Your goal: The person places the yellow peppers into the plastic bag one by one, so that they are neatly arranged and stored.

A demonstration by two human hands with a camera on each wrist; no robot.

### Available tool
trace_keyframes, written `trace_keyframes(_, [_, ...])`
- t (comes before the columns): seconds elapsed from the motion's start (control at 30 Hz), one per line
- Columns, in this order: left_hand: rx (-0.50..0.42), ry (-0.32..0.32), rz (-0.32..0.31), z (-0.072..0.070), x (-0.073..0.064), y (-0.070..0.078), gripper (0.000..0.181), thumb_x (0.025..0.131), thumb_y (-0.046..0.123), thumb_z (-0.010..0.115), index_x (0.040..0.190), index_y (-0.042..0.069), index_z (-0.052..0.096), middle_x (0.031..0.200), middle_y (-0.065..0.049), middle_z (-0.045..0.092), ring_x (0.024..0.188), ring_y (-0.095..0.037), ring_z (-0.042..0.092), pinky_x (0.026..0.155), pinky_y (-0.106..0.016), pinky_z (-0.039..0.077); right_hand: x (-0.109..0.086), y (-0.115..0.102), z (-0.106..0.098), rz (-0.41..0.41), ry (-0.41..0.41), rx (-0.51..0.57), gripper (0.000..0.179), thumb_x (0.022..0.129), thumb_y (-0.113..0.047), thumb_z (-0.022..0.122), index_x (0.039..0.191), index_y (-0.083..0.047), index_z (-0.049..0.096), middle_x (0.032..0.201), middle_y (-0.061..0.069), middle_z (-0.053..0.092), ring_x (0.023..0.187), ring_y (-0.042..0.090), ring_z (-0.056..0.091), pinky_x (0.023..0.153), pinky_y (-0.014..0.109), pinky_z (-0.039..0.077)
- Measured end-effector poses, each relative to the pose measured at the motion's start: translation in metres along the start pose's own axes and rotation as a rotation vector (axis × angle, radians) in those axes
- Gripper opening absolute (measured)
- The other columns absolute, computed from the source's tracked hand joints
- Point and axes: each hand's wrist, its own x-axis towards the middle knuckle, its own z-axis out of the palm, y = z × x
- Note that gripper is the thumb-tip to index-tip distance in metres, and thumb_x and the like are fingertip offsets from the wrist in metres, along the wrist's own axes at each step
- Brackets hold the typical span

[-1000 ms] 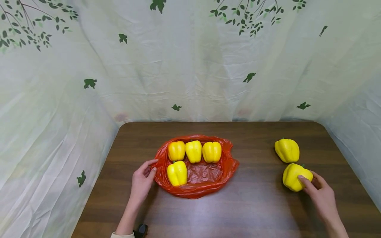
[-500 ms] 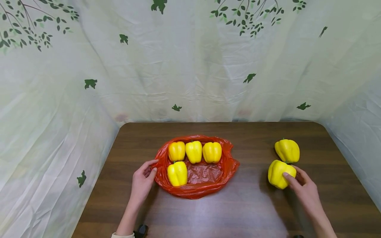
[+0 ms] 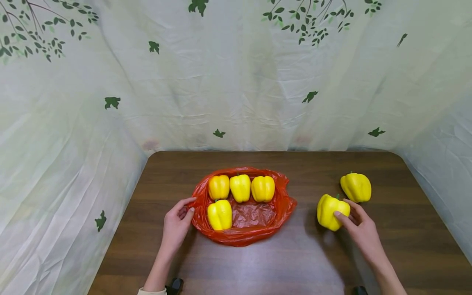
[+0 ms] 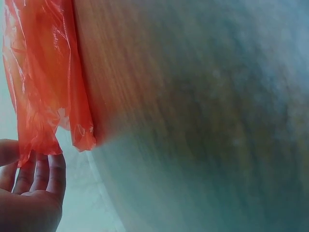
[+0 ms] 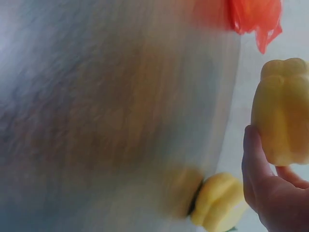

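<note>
A red plastic bag (image 3: 254, 235) lies on the table with its mouth spread wide, and several yellow bell peppers (image 3: 240, 188) sit inside it. My left hand (image 3: 176, 225) pinches the bag's left edge between thumb and fingers; in the left wrist view the thin red plastic (image 4: 43, 87) runs down into those fingers. To the right of the bag, my right hand (image 3: 363, 233) grips a yellow bell pepper (image 3: 332, 212), held above the table with its shadow below. The right wrist view shows the thumb and fingers around this pepper (image 5: 282, 113).
One more yellow bell pepper (image 3: 356, 187) lies on the table at the far right, behind my right hand. The brown wooden table (image 3: 280, 270) meets a pale leaf-printed cloth (image 3: 236, 82) at its back edge. Dark wrist devices (image 3: 175, 285) show near the bottom.
My right hand has carried the pepper leftward, off its place near the other loose pepper and toward the bag. The left hand and the bag have stayed put.
</note>
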Motion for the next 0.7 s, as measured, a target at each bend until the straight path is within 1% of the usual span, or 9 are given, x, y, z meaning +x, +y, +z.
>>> trace_keyframes(0.1, [-0.002, -0.004, -0.006, 0.0, 0.0, 0.0, 0.027, 0.094, 0.0, 0.061, 0.118, 0.01, 0.069, 0.114, -0.01, 0.065, 0.087, -0.024, 0.06, 0.075, -0.017, 0.052, 0.001, -0.003, 0.004, -0.01, -0.016, 0.01, 0.071, 0.096, -0.044, 0.06, 0.151, -0.008, 0.033, 0.145, 0.023, 0.041, 0.122, 0.034, 0.049, 0.078, 0.011, 0.047])
trace_keyframes(0.3, [-0.008, -0.006, -0.013, 0.0, 0.0, 0.001, 0.027, 0.094, 0.0, 0.061, 0.118, 0.01, 0.068, 0.114, -0.011, 0.065, 0.088, -0.024, 0.06, 0.076, -0.017, 0.051, 0.003, -0.011, 0.008, -0.051, -0.05, 0.003, 0.071, 0.096, -0.043, 0.061, 0.152, -0.01, 0.032, 0.147, 0.021, 0.039, 0.126, 0.037, 0.046, 0.08, 0.014, 0.048])
trace_keyframes(0.43, [-0.009, 0.0, -0.005, 0.0, -0.001, 0.002, 0.027, 0.093, -0.001, 0.061, 0.118, 0.009, 0.069, 0.114, -0.011, 0.065, 0.088, -0.023, 0.06, 0.077, -0.016, 0.051, 0.004, -0.016, 0.011, -0.09, -0.061, 0.007, 0.07, 0.096, -0.04, 0.062, 0.152, -0.011, 0.033, 0.148, 0.018, 0.039, 0.13, 0.037, 0.043, 0.08, 0.012, 0.045])
trace_keyframes(0.7, [0.001, -0.007, -0.014, -0.001, 0.0, 0.0, 0.027, 0.094, 0.0, 0.061, 0.119, 0.01, 0.068, 0.115, -0.011, 0.064, 0.089, -0.024, 0.06, 0.078, -0.016, 0.051, 0.005, -0.027, 0.02, -0.138, -0.069, 0.003, 0.07, 0.094, -0.04, 0.065, 0.151, -0.014, 0.035, 0.148, 0.014, 0.041, 0.13, 0.034, 0.043, 0.081, 0.012, 0.045])
